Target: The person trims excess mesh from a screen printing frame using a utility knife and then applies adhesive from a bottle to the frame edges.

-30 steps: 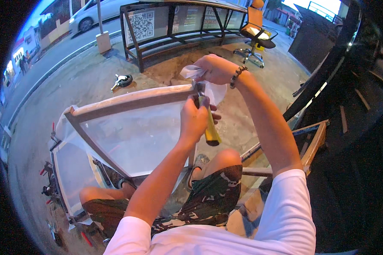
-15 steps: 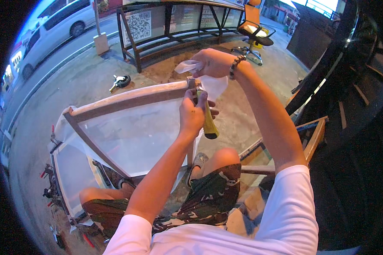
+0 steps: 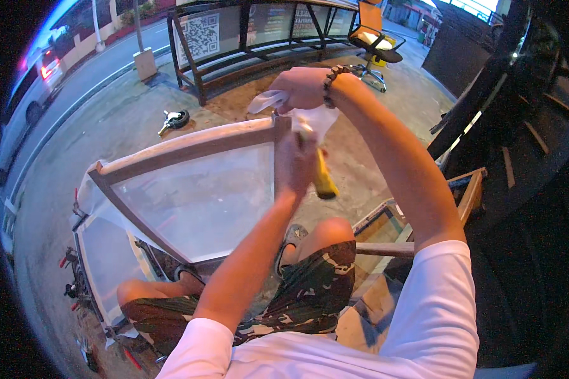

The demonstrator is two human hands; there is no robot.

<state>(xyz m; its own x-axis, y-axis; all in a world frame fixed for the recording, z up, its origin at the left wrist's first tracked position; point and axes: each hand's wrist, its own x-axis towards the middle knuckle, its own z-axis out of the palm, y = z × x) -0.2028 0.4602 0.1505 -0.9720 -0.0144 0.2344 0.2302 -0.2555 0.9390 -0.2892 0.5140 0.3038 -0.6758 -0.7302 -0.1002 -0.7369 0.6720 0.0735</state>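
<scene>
A wooden frame (image 3: 189, 153) stands tilted before my knees, with white translucent sheeting (image 3: 202, 196) across it. My right hand (image 3: 302, 87) is closed on a loose end of that sheeting just above the frame's far right corner. Some of the sheet hangs below my wrist. Beside the same corner, my left hand (image 3: 295, 158) is wrapped round a yellow-handled tool (image 3: 324, 178) with a dark butt end pointing down toward me. Motion blurs this hand, and the tool's head is hidden, so I cannot tell its kind.
Another white-covered frame (image 3: 110, 252) with clamps lies at lower left. A wooden frame (image 3: 471, 202) stands at my right. A caster wheel (image 3: 176, 120) sits on the concrete beyond. Farther off are a long dark stand (image 3: 199, 82) and an office chair (image 3: 374, 39).
My left hand and the yellow-handled tool have shifted slightly right and the tool's angle has changed. My right hand has moved a little left, still holding the sheeting.
</scene>
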